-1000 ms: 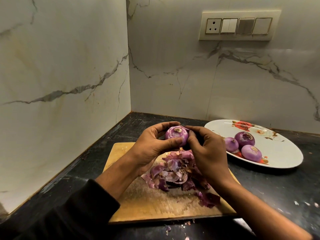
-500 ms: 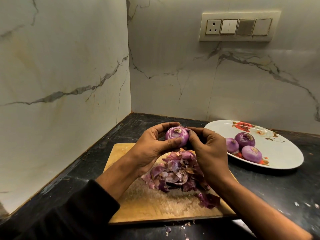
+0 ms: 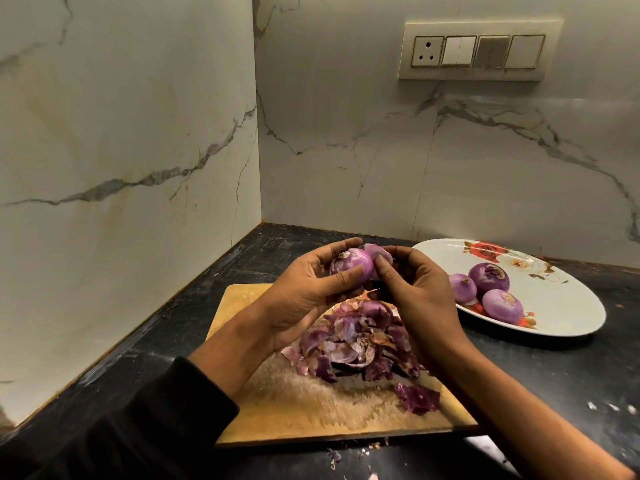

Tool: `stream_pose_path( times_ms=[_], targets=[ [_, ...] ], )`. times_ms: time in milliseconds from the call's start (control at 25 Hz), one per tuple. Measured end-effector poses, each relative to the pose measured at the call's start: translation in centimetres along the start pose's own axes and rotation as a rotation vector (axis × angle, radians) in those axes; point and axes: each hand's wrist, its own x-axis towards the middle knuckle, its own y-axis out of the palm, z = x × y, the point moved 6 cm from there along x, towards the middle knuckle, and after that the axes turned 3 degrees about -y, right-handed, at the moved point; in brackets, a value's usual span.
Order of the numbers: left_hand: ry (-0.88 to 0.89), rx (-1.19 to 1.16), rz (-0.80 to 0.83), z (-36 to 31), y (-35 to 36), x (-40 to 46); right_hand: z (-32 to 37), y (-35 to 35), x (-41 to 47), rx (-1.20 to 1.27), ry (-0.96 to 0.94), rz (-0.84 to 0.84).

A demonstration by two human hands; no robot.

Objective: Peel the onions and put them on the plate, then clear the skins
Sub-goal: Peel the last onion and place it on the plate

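My left hand (image 3: pixel 304 292) grips a purple onion (image 3: pixel 349 268) above the wooden cutting board (image 3: pixel 294 407). My right hand (image 3: pixel 419 296) pinches a pale layer of skin (image 3: pixel 377 253) that stands lifted off the onion's right side. A heap of purple onion skins (image 3: pixel 356 341) lies on the board under both hands. Three peeled onions (image 3: pixel 490 289) sit on the white flowered plate (image 3: pixel 568 306) to the right.
The board lies on a dark countertop (image 3: pixel 554 375) in a corner of marble walls. A loose skin piece (image 3: pixel 417 398) lies near the board's front right. Small scraps (image 3: pixel 334 455) dot the counter in front of the board. A switch panel (image 3: pixel 478 51) is on the back wall.
My right hand has pulled a layer of skin up and away from the onion's right side. The onion has turned slightly in my left hand.
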Motion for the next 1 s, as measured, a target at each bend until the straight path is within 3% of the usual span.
stream_pose_path(
  times_ms=[240,480,720,1000],
  targets=[
    [0.005,-0.022,-0.072,-0.1,-0.4,0.1,-0.4,-0.5,0.1,0.055,-0.005,-0.055],
    [-0.009,-0.123,-0.020,-0.5,-0.3,-0.1,-1.2,-2.7,0.8,-0.127,0.008,-0.178],
    [0.015,-0.145,-0.044,-0.4,-0.5,0.2,-0.9,-0.5,0.5,-0.462,-0.029,0.141],
    [-0.017,0.041,-0.031,-0.1,-0.3,-0.2,-0.4,-0.6,0.6,-0.063,0.051,0.103]
  ],
)
